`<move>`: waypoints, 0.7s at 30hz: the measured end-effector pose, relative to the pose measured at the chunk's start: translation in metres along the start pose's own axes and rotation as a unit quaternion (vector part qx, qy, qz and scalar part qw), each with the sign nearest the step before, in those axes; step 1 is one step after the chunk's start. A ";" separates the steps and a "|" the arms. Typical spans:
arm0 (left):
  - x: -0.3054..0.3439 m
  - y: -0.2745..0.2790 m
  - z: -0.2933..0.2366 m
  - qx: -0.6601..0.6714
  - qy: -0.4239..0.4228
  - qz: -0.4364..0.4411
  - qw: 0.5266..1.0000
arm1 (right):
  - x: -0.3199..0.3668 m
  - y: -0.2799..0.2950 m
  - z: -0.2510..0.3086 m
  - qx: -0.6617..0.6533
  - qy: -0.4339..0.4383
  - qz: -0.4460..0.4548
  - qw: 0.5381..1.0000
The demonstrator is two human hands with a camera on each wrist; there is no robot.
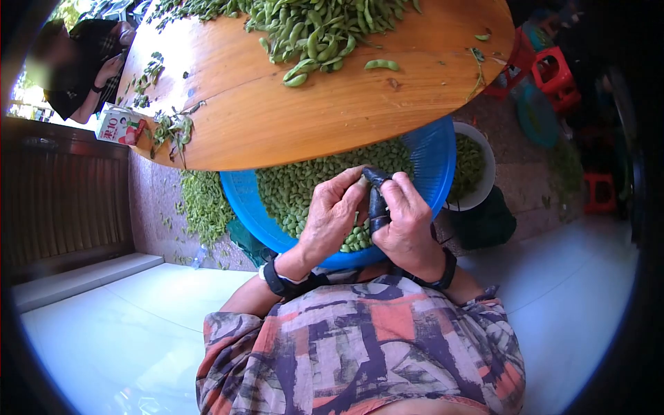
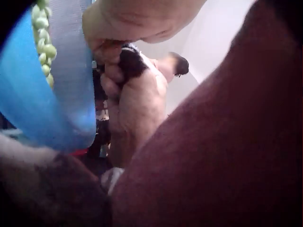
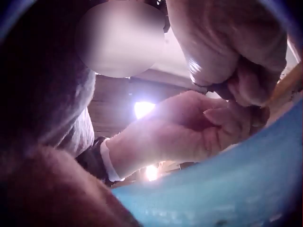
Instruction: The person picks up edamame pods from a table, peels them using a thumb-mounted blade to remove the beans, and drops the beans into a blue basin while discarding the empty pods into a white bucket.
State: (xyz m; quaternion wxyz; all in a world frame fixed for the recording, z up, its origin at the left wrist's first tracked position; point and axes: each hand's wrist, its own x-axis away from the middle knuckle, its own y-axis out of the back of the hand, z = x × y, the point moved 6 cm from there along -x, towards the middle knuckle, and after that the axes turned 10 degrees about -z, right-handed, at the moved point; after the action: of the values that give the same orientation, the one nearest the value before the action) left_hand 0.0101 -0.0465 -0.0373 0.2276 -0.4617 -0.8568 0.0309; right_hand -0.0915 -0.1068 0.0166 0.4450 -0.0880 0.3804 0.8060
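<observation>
Over the blue tub (image 1: 238, 207), my left hand (image 1: 321, 218) pinches a small green pod (image 1: 362, 180), mostly hidden by the fingers. My right hand (image 1: 408, 232) meets it from the right, black covers (image 1: 377, 207) on its thumb and a finger, their tips pinching at the pod. Shelled green beans (image 1: 297, 190) fill the tub below both hands. The right wrist view has the left hand (image 3: 175, 130) beside the curled right hand (image 3: 227, 42), fingertips close together. In the left wrist view the left hand (image 2: 142, 19) shows at the top.
Unshelled pods (image 1: 315, 31) are heaped on the wooden table (image 1: 263, 117), with a drink carton (image 1: 123, 126) at its left edge. A white bucket (image 1: 490, 166) stands right of the tub, and empty-looking pods (image 1: 204, 207) lie on the floor at left. Another person sits upper left.
</observation>
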 end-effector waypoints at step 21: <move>-0.004 0.001 -0.004 0.108 0.027 0.027 0.993 | -0.002 0.002 -0.044 -0.504 -0.393 0.138 0.756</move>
State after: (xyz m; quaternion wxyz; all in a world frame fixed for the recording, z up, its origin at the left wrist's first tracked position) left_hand 0.0145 -0.0493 -0.0352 0.2977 -0.4580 -0.8295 0.1167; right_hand -0.1000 -0.1391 -0.0120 0.3303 0.0787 -0.2813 0.8975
